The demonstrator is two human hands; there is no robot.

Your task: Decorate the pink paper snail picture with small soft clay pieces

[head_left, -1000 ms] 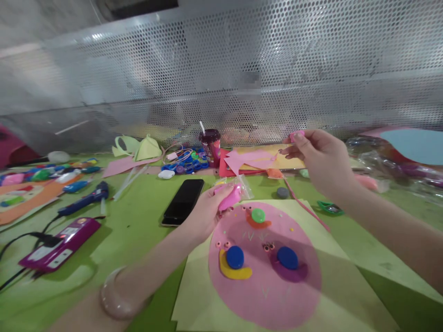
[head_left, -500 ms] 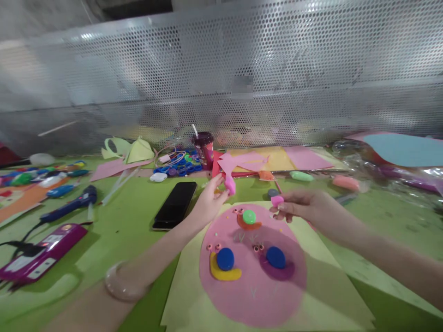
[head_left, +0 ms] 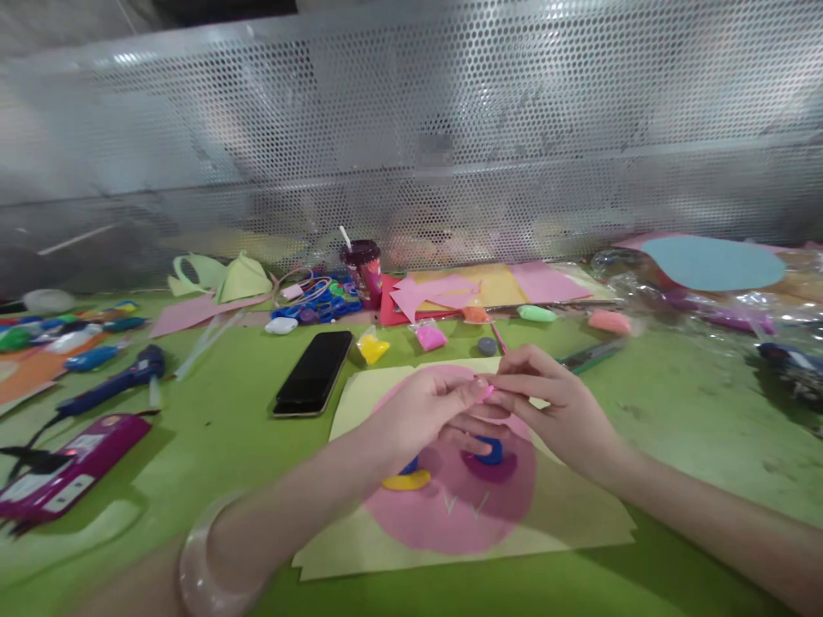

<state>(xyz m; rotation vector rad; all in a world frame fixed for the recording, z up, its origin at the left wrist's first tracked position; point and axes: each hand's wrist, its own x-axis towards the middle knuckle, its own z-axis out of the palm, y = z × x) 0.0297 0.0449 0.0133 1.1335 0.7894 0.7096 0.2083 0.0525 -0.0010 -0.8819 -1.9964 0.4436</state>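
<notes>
My left hand (head_left: 443, 416) and my right hand (head_left: 553, 407) meet above the paper, fingertips closed together on a small piece of pink modelling clay (head_left: 488, 392). Most of the clay is covered by the fingers. Below them a pink paper circle (head_left: 437, 523) lies on pale yellow sheets (head_left: 553, 548). On the circle, a purple clay snail (head_left: 505, 467) with a blue shell and a yellow clay snail (head_left: 406, 481) are partly hidden by my hands. The packet of pink clay (head_left: 430, 335) rests on the table behind the sheets, beside a yellow clay packet (head_left: 372, 346).
A black phone (head_left: 314, 374) lies left of the sheets. Farther left are a glue gun (head_left: 112, 381) and a magenta power strip (head_left: 74, 467). A lidded cup (head_left: 363, 274) with a straw stands at the back, before a perforated metal panel (head_left: 411, 128). Scissors (head_left: 590, 353) lie right.
My left hand has let go of the pink clay packet, now on the table. Both hands have come together over the circle with the small pink piece. The view has shifted slightly.
</notes>
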